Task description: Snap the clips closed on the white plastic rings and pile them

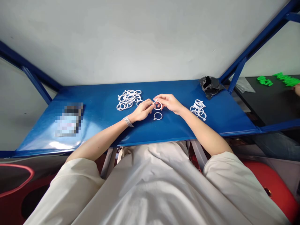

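Observation:
Between my hands, above the blue tabletop, is a white ring [157, 109] with small knobs on its rim. My left hand [142, 110], with a silvery bracelet at the wrist, pinches the ring's left side. The fingers of my right hand [169, 102] are closed on its upper part. Just below, a single white ring [158, 116] with a small knob lies flat on the table. A heap of similar white rings [126, 99] spreads behind and left of my left hand. A smaller pile of rings [198, 109] lies right of my right forearm.
A crumpled black plastic bag [210, 87] sits at the table's back right. Toward the left lies a pixelated object [70, 120]. Blue frame bars [236, 76] flank the table [100, 106]. Green pieces [287, 79] lie on a dark table at right, near another person's hand [297, 90].

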Motion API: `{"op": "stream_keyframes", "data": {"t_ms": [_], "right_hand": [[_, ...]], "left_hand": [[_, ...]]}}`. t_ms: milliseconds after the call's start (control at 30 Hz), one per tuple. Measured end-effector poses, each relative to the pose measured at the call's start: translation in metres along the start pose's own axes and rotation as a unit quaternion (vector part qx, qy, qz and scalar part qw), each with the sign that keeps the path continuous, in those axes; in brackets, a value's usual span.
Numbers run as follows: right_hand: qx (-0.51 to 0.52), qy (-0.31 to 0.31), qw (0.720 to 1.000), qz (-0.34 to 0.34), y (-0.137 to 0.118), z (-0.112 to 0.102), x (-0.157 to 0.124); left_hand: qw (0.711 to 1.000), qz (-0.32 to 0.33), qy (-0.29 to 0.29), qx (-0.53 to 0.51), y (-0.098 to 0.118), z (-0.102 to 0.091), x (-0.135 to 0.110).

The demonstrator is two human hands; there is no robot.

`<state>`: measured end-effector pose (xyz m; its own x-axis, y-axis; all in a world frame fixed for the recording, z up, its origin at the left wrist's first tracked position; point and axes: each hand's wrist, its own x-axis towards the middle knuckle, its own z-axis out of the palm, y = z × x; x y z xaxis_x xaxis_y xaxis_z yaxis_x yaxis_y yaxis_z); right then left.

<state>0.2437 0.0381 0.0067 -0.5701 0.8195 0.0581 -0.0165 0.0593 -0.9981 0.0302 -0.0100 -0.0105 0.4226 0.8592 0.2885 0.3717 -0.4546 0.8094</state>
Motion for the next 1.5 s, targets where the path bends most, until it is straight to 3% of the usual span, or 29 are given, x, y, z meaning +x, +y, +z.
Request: {"op": "stream_keyframes", "data": {"t_ms": [267,467,667,967,1200,1300,1500], "right_hand": [[-0.035,-0.014,0.999,-0.005,-0.006,0.002,-0.003],[-0.148,-0.016,0.987,-0.058,-0.003,0.002,-0.004],[-0.238,-0.007,0.963,-0.125,0.000,0.000,-0.007],[-0.261,-0.014,0.959,-0.114,-0.003,-0.001,-0.008],[-0.266,0.021,0.957,-0.118,-0.008,0.002,-0.011],[-0.273,0.038,0.953,-0.122,-0.009,0.002,-0.011],[-0.279,0.075,0.950,-0.122,-0.007,0.003,-0.011]], "left_hand": [[0.997,-0.037,-0.002,-0.062,-0.004,0.001,0.000],[0.985,-0.104,0.017,-0.136,-0.008,0.002,0.002],[0.982,-0.102,0.026,-0.159,-0.010,0.001,0.003],[0.977,-0.102,0.018,-0.186,-0.007,-0.001,0.003],[0.980,-0.101,0.014,-0.173,-0.009,0.000,0.003],[0.985,-0.069,0.030,-0.158,-0.008,0.003,0.001],[0.994,0.000,0.107,0.015,-0.004,0.004,-0.003]]}}
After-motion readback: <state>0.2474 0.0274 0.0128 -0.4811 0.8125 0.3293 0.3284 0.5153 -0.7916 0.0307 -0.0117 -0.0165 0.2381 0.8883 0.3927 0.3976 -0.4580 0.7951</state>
